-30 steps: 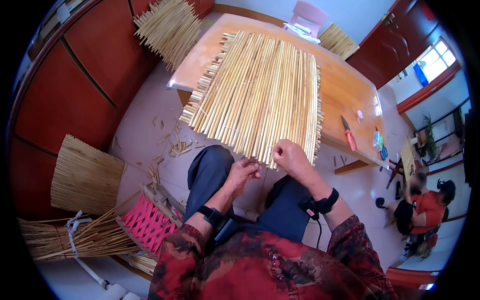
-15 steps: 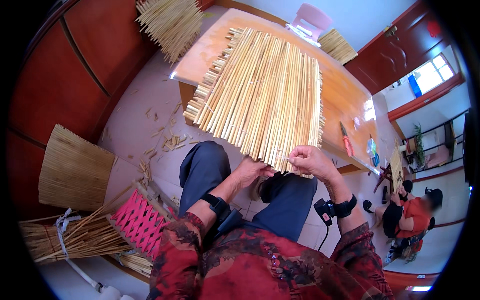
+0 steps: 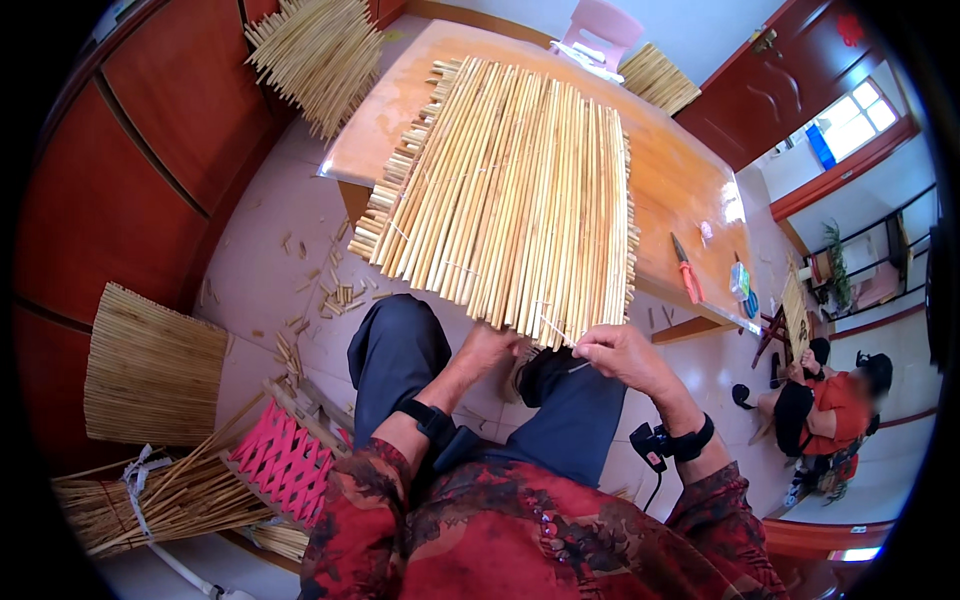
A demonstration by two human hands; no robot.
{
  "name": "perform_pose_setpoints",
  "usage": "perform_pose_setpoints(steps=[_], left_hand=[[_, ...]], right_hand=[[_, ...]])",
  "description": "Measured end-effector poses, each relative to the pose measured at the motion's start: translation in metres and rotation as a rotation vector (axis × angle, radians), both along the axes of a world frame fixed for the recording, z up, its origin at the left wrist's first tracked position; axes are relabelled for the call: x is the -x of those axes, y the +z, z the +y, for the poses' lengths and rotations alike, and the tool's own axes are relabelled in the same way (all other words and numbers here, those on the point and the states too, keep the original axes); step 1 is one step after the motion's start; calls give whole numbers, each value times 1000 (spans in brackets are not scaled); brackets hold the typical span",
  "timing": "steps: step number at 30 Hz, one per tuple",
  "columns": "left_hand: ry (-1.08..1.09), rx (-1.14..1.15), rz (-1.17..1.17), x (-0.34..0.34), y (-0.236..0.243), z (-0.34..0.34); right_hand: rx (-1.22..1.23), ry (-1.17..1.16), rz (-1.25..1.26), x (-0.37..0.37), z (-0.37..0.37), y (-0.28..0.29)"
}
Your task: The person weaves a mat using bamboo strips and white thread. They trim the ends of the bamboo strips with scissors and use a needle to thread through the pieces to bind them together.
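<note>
A mat of straw-coloured reed sticks (image 3: pixel 500 200), tied with rows of thin pale string, lies on a stack of similar mats whose stick ends show along its left edge. Its near end juts past the table toward my knees. My right hand (image 3: pixel 622 354) is closed in a pinch at the near right corner, on a thin white string (image 3: pixel 556 328) stretched from the sticks. Close to the same near edge, my left hand (image 3: pixel 486 350) reaches beneath the stick ends. Its fingers are mostly hidden there, so its grip does not show.
On the wooden table (image 3: pixel 690 190) lie red-handled pliers (image 3: pixel 687 270). Further reed mats (image 3: pixel 155 365) lean at the left. Cut stick pieces (image 3: pixel 340 298) litter the floor near a pink-webbed stool (image 3: pixel 282 455) and a reed bundle (image 3: pixel 180 495). A person in orange (image 3: pixel 838 410) sits at right.
My right hand has moved nearer to me and slightly right, drawing the string out taut. My left hand has slid a little left, further under the mat's edge. The whole view has shifted slightly.
</note>
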State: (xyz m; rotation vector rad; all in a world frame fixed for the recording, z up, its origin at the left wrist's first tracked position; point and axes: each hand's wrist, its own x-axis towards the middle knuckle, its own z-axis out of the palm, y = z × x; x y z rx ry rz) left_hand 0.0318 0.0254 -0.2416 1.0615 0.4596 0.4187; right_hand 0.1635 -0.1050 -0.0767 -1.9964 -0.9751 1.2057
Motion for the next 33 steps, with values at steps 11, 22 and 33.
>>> perform_pose_setpoints(steps=[11, 22, 33], left_hand=[[109, 84, -7, -5, 7, -6], [-129, 468, -228, 13, 36, -23], [173, 346, -159, -6, 44, -37]], right_hand=[[-463, -254, 422, 12, 22, 40], [-695, -165, 574, 30, 46, 29], [-541, -311, 639, 47, 48, 49]])
